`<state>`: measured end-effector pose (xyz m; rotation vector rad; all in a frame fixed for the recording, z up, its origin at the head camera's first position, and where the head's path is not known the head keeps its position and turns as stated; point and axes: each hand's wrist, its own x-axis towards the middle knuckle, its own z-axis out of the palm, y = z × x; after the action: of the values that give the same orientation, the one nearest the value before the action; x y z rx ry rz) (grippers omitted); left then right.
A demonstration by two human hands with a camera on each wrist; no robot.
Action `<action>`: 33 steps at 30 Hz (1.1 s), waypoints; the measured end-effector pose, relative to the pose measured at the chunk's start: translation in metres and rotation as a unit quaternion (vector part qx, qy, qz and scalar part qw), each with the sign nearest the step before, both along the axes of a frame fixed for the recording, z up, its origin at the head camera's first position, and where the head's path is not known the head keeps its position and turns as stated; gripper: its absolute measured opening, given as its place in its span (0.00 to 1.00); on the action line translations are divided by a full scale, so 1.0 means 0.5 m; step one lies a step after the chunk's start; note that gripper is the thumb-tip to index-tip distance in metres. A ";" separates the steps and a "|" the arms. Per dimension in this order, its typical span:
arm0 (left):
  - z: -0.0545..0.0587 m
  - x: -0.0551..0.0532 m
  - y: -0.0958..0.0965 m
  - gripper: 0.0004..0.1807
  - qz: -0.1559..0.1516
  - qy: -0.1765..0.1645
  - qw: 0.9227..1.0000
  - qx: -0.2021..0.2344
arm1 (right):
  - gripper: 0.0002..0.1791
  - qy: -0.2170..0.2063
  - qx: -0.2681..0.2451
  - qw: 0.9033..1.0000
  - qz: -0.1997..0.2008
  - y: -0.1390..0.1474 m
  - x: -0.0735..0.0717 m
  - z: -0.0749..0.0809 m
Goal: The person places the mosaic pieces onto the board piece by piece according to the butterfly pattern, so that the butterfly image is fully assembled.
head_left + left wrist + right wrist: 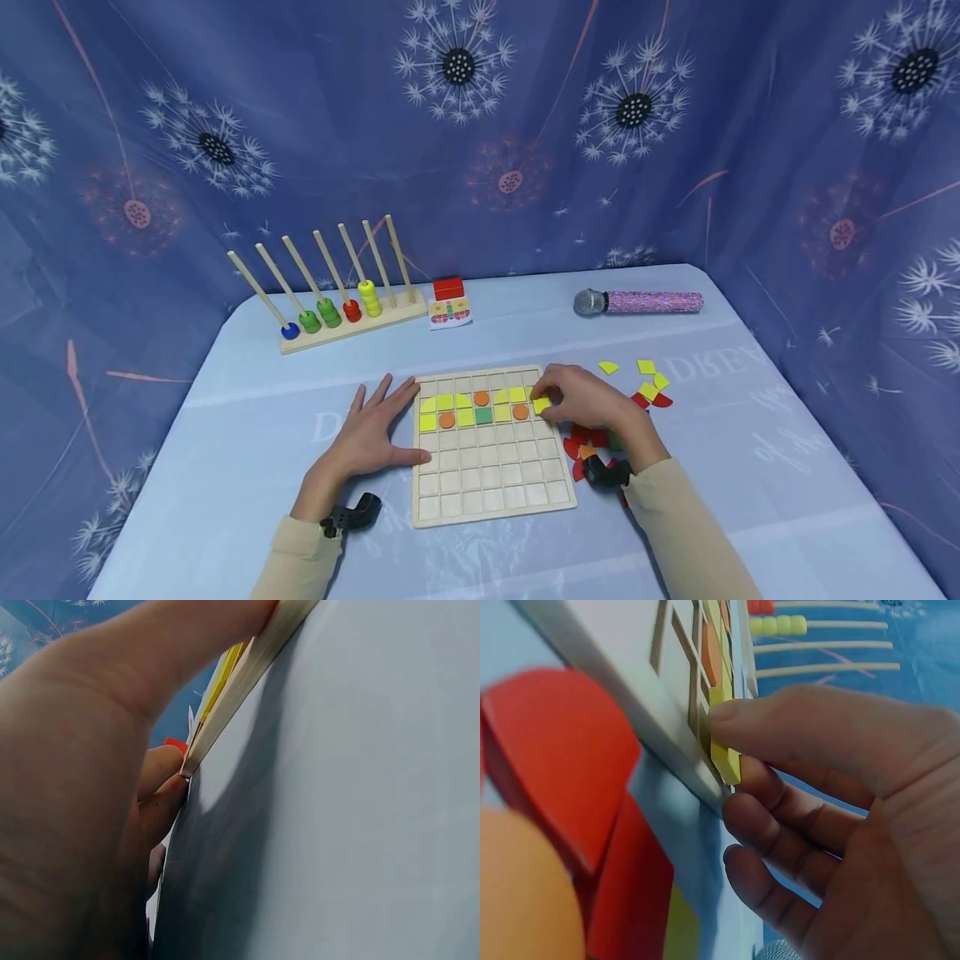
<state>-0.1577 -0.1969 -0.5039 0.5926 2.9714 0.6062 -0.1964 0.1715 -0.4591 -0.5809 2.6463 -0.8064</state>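
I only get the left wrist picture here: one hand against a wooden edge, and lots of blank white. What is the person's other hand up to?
Observer: From the head and right wrist views, the right hand is pinching a yellow piece near the right edge of the wooden board.

Visitor: Funny, my picture shows none of that! Is anything standing farther back on the table?

Observer: Yes, the head view shows a rack with seven wooden pegs, five of them carrying coloured beads.

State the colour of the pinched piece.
The piece is yellow, clearest in the right wrist view.
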 end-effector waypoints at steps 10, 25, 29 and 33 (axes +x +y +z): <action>0.001 0.005 -0.004 0.63 -0.001 0.002 1.000 0.004 | 0.15 0.019 0.020 0.999 0.023 -0.023 0.004 0.000; 0.006 0.003 -0.015 0.73 -0.026 -0.022 0.999 0.005 | 0.14 0.038 0.039 0.998 0.007 -0.016 -0.003 -0.005; 0.005 0.002 -0.014 0.73 -0.023 -0.020 1.000 0.000 | 0.14 0.052 0.054 0.997 0.003 -0.015 -0.003 -0.003; 0.004 0.002 -0.013 0.73 -0.019 -0.020 1.000 -0.006 | 0.16 0.070 0.074 0.995 -0.007 -0.015 -0.003 -0.002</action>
<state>-0.1570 -0.2033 -0.5022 0.6267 2.9174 0.5883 -0.1977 0.1639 -0.4602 -0.6004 2.8092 -0.5864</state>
